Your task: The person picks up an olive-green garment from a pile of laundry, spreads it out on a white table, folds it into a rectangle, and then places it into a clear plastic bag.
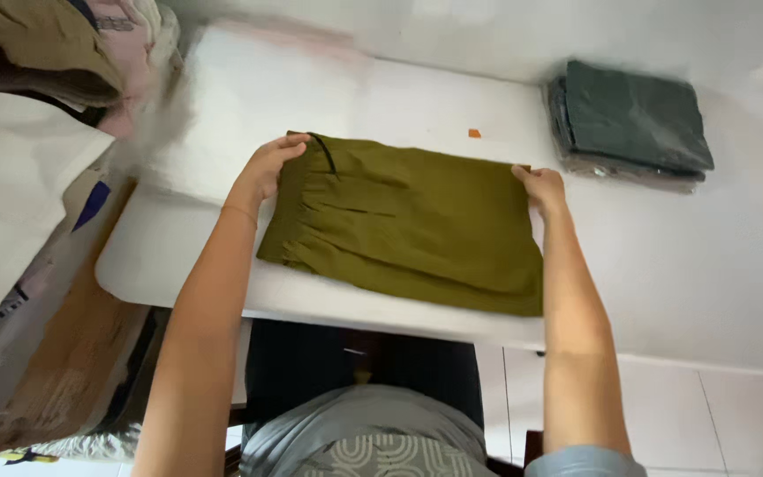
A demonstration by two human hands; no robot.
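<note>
Left hand grips the far left corner of the folded olive-green cloth shorts, fingers curled over the elastic waistband beside its black drawstring. Right hand pinches the far right corner. Holding both far corners appears to keep the fold square and flat. The shorts lie mid-worktop, near its front edge. The white worktop also carries a stack of folded dark grey garments far right. A heap of mixed clothes sits far left; white floor tiles show below.

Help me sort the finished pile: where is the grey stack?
The grey stack lies at the table's far right corner, beyond the right hand and the olive shorts.
</note>
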